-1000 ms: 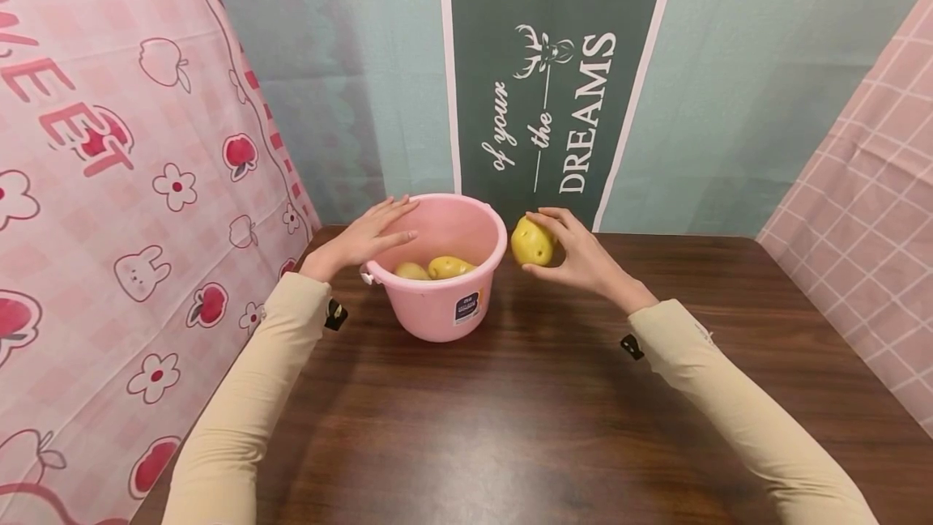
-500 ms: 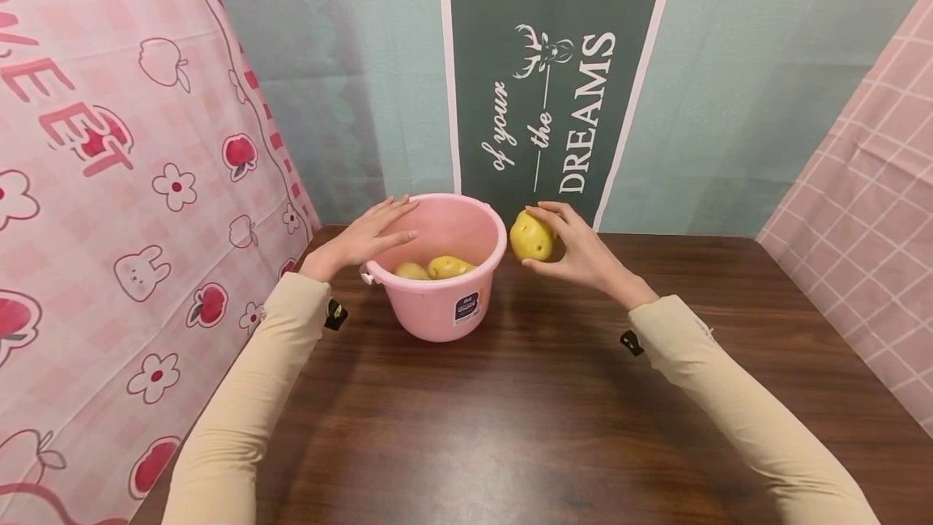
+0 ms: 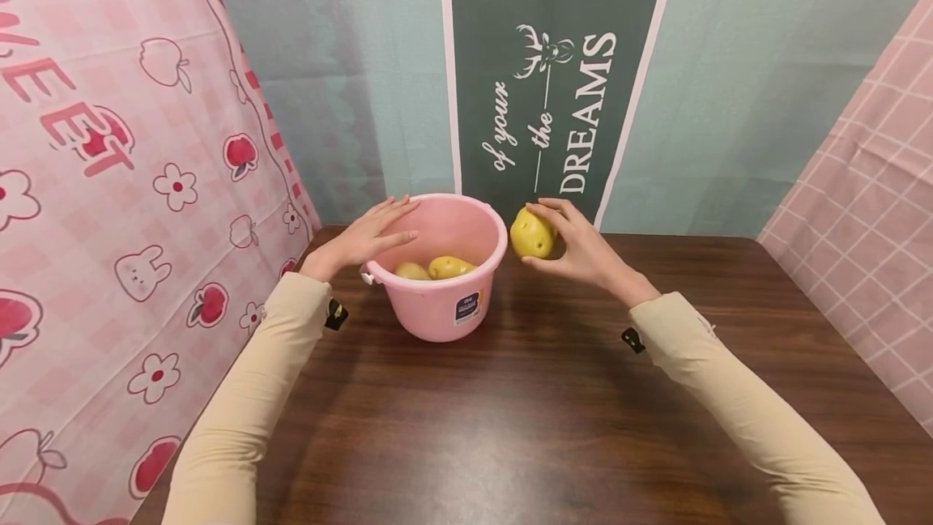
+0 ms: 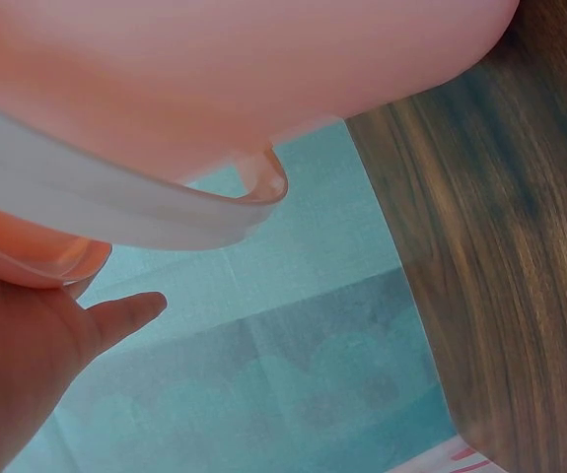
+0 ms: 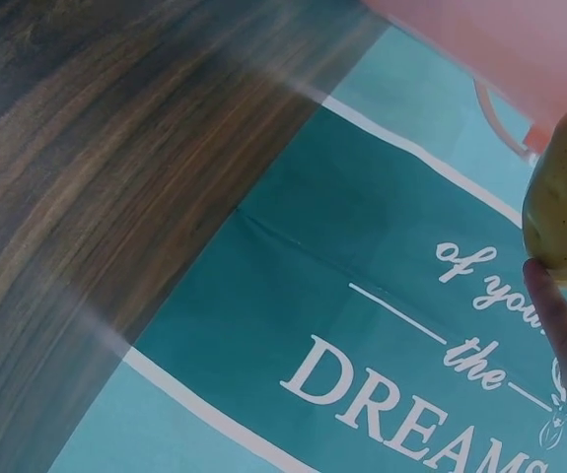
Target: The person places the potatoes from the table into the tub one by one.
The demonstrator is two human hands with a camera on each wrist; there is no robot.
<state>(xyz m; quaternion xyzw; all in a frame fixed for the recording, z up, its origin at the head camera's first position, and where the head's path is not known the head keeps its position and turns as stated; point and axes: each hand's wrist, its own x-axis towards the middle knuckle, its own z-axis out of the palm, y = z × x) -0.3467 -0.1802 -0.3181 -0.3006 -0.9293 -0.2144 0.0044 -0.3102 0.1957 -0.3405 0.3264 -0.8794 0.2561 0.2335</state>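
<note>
A pink bucket [image 3: 419, 310] stands upright on the table, with two yellow potatoes [image 3: 449, 267] visible inside. My left hand [image 3: 357, 240] rests on the left part of its rim, fingers stretched forward and thumb over the opening. In the left wrist view that hand [image 4: 27, 360] touches the bucket, one finger pointing outward. My right hand [image 3: 586, 256] holds another yellow potato [image 3: 532, 235] between thumb and fingers, just right of the rim and apart from it. The right wrist view shows this potato [image 5: 564, 202] at the edge, fingertips against it.
The dark wooden table [image 3: 466, 428] stretches in front of and to the right of the bucket. A green cloth with lettering [image 3: 554, 104] hangs behind. Pink printed cloth [image 3: 146, 225] closes the left side, and a pink checked cloth [image 3: 867, 209] the right.
My right hand has risen slightly with the potato, which stays beside the bucket. The left hand and the bucket have kept their places.
</note>
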